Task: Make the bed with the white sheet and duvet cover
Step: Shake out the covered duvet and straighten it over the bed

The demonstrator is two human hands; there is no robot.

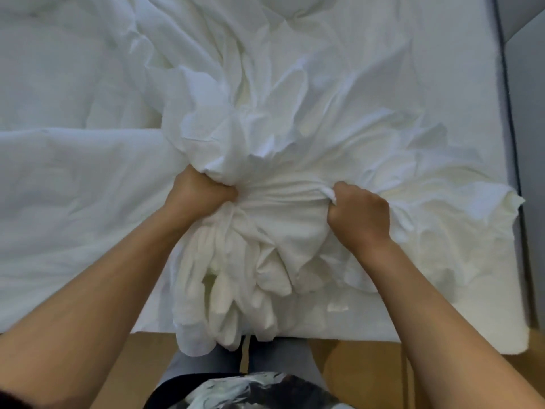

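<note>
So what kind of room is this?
Probably a bedroom: there is a wide bed with rumpled white bedding bunched on it, and a wood floor at its near edge.

No writing, label, brand, number or sign can be read anywhere in the view. The white bedding (280, 143) shows only plain, creased cloth. The pale print on the dark garment (300, 391) at the bottom edge is too blurred to make out as letters.
</note>
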